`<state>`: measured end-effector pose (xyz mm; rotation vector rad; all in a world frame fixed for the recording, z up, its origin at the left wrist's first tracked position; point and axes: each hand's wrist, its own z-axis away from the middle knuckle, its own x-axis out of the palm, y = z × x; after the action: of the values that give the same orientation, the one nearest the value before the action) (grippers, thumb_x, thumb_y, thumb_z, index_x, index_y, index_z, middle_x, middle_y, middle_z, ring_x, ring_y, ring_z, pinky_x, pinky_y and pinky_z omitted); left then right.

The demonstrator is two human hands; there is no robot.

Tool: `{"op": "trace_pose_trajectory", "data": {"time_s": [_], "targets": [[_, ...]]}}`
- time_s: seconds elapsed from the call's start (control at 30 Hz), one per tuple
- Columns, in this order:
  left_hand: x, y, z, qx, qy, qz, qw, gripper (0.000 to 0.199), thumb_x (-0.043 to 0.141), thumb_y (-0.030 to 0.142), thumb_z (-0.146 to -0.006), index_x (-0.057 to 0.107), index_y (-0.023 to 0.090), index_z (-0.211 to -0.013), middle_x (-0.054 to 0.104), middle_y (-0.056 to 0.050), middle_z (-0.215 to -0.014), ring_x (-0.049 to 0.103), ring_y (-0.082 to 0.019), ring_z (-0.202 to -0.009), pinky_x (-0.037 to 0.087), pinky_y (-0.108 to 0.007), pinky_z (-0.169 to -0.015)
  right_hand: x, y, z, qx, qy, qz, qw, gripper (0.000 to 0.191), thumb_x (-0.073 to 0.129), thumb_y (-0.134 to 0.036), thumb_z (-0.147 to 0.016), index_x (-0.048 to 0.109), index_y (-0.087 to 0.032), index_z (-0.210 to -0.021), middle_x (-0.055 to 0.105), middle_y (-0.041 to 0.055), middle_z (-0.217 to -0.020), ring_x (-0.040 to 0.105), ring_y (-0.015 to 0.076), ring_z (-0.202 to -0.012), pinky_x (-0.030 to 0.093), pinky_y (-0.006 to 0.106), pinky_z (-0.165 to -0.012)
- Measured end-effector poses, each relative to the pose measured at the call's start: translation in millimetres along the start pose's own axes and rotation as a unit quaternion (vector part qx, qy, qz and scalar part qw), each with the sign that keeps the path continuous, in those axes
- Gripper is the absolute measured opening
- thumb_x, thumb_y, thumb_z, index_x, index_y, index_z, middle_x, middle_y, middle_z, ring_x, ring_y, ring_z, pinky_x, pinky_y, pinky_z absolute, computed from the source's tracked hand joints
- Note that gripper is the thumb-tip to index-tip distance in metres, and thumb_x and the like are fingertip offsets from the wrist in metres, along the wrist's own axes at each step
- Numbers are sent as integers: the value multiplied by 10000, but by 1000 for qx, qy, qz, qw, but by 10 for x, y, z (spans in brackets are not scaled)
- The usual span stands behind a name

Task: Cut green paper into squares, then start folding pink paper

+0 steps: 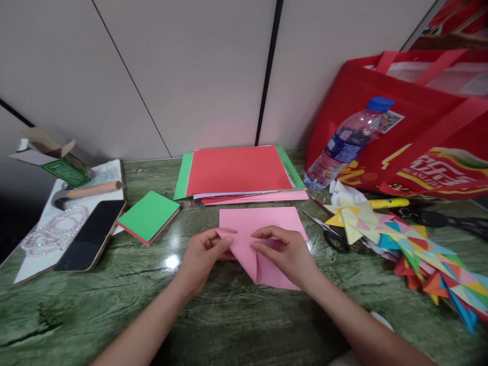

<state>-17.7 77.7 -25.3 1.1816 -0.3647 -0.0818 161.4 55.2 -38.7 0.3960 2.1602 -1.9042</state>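
A pink paper [247,256] is partly folded over, its lower edge curving above the green marbled table. My left hand [208,256] pinches its left corner between thumb and fingers. On the right, my right hand [285,251] has thumb and index finger near each other at the paper's middle; whether they grip the paper is hard to tell. Another flat pink sheet [259,216] lies just behind the folded one. Black-handled scissors [331,236] rest to the right of the papers.
Behind is a stack of coloured sheets [238,170]. Green squares [150,216], a phone [91,236] and a box [66,162] are at left. A bottle [346,145], red bag [404,122] and colourful folded-paper pieces [423,249] are at right.
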Motion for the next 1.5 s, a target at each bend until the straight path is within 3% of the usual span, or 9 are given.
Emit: {"op": "trace_pose_trajectory", "data": {"time_s": [0.43,0.83,1.5], "targets": [[-20,-7,6,-9,11,14,1000,216,656,243,-676,643,106,-843,671,-49,-723,616,-134,-635,523,-278,-646,-1,6,10,-13,2,8,1000,116,660,-218,-682,657,-205,-797,692,24,-797,627,167,-751,519,305,-701],[-104,110,12,-11,-27,22,999,190,616,242,-715,670,144,-869,692,-53,-794,644,-168,-727,514,-358,-762,-15,2,2,-9,11,11,1000,118,653,-234,-686,660,-203,-800,691,28,-803,627,168,-755,517,303,-707],[-101,98,6,-25,18,26,999,197,671,242,-655,682,130,-816,693,-68,-804,640,-167,-731,513,-361,-773,-37,-6,-6,-5,1,5,1000,130,653,-243,-686,666,-208,-811,698,32,-818,634,181,-768,528,325,-729]]}}
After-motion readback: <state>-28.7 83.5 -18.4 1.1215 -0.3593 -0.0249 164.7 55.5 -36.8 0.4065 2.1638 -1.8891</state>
